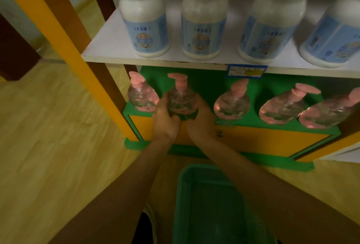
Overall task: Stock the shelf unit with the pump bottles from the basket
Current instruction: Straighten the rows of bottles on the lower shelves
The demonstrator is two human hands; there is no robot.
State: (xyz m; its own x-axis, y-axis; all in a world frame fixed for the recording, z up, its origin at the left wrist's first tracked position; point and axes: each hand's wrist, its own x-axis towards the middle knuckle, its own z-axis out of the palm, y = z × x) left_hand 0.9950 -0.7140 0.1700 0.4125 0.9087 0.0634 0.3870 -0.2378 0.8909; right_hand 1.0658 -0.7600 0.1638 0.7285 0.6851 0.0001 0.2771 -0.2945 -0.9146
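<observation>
1. The held pump bottle (182, 98) is clear and round-bodied, with pinkish liquid, a pink pump head and greenish specks inside; it stands upright.
2. It sits on the green shelf (206, 85), second from the left in a row of five like bottles, between the leftmost bottle (141, 97) and the third bottle (231, 102).
3. The left hand (164, 120) wraps its curled fingers round the bottle's left lower side; the right hand (201, 121) cups the right side likewise, the bottle pressed between them.
4. Both forearms reach forward over the green basket (183, 200), which lies on the floor below the shelf front.
</observation>
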